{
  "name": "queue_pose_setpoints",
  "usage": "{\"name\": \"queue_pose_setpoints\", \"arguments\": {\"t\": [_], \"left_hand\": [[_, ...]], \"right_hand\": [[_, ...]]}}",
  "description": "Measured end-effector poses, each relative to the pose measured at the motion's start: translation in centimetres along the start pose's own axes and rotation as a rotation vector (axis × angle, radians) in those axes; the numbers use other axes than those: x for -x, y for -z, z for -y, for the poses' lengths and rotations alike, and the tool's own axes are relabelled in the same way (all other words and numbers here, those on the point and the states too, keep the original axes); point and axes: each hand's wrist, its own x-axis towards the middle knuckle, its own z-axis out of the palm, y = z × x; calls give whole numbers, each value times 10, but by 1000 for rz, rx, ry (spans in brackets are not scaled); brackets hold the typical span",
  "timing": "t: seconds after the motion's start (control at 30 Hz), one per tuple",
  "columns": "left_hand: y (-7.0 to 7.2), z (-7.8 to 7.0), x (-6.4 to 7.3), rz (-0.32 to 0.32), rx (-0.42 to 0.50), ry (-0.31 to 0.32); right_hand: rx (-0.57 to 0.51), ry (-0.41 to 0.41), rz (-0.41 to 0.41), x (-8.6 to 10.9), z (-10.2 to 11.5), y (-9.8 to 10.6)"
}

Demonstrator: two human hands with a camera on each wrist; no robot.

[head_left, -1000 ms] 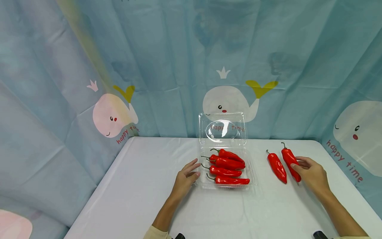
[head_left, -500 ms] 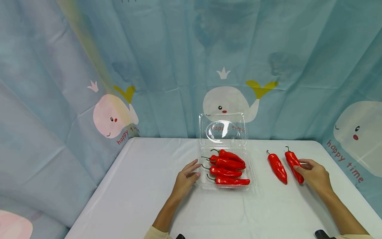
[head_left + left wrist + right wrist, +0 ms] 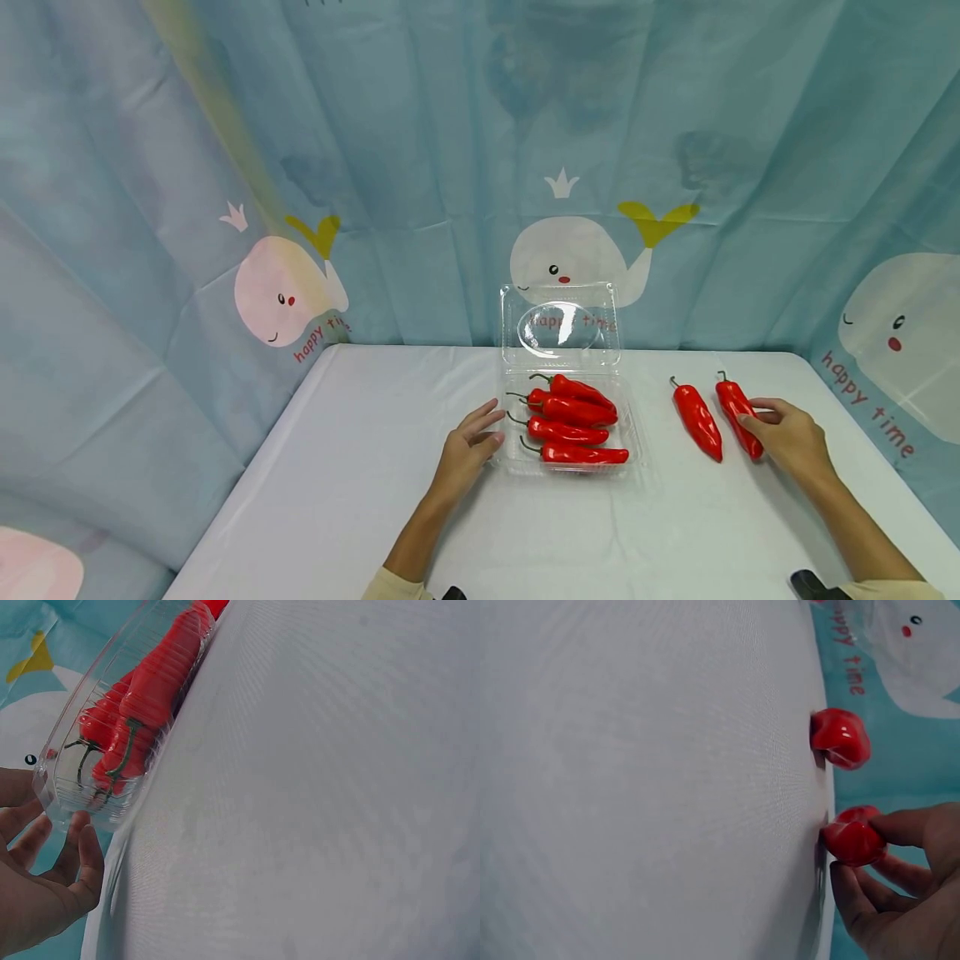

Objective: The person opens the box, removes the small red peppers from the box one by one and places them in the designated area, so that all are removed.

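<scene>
Several red peppers [image 3: 572, 409] with green stems lie side by side in a clear plastic clamshell box [image 3: 633, 433], its lid raised at the back. My left hand [image 3: 461, 450] is at the box's left side, fingers spread and loosely bent; in the left wrist view the fingertips [image 3: 80, 819] meet the box's end. On the right, my right hand [image 3: 791, 442] pinches a red pepper [image 3: 737, 408] between thumb and fingers, its stem pointing away from me. The right wrist view shows this pepper [image 3: 853, 841] end-on, low at the tabletop.
Another red pepper [image 3: 697, 422] lies just left of the pinched one. A white cloth [image 3: 337, 467] covers the table. Behind the far edge hangs a blue curtain [image 3: 420, 167] printed with whales, close to the raised lid [image 3: 558, 325].
My right hand has shifted the pinched pepper slightly right and toward me, widening its gap from the neighbouring pepper. My left hand and the box have stayed in place.
</scene>
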Motion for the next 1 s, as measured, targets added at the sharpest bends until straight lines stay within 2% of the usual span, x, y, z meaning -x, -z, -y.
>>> {"name": "queue_pose_setpoints", "arguments": {"t": [0.27,0.47,1.0], "left_hand": [[0,-2,1,0,19,6],[0,-1,0,2,-2,10],[0,-1,0,0,26,-4]], "right_hand": [[-11,-9,25,-1,-2,2],[-11,-32,32,-2,-2,4],[-19,-48,-55,3,3,4]]}}
